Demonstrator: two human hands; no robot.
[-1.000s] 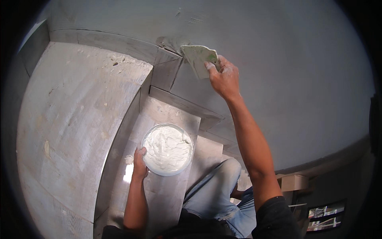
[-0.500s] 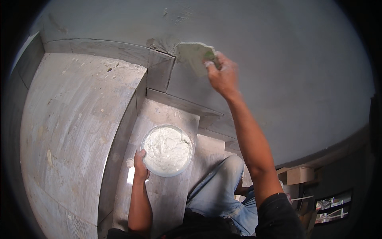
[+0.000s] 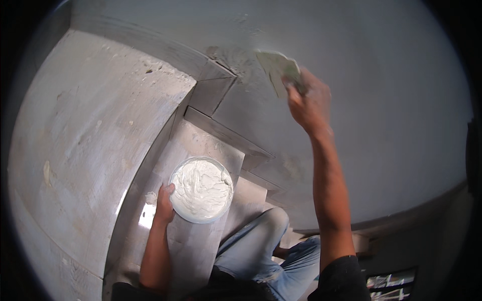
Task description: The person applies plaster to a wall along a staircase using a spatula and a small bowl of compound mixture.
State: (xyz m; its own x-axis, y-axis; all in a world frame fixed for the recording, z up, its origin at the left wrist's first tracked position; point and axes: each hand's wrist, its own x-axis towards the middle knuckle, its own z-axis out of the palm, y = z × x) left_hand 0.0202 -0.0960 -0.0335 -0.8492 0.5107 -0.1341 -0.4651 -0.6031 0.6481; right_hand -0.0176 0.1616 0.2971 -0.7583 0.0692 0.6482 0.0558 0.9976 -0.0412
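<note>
My right hand (image 3: 310, 103) grips a wide putty knife (image 3: 276, 70) whose pale, putty-smeared blade is close to or against the grey wall (image 3: 391, 115). Just left of the blade, a rough smeared patch (image 3: 228, 59) shows on the wall above the corner of the tile skirting (image 3: 213, 90). My left hand (image 3: 165, 203) is closed on the rim of a round tub (image 3: 202, 220), its thumb over the edge. White putty (image 3: 201, 188) with a ridged surface fills the tub. The tub appears to be over a stair tread; whether it rests there cannot be told.
A broad wood-look tiled landing (image 3: 85, 135), dusty and spotted, spreads at the left. Stair treads (image 3: 251, 193) step down along the wall. My bent knee (image 3: 273, 220) is beside the tub. A dark framed opening (image 3: 391, 286) lies at lower right.
My right hand and the putty knife have moved right along the wall, away from the rough patch. The view has turned slightly. My left hand keeps its grip on the tub.
</note>
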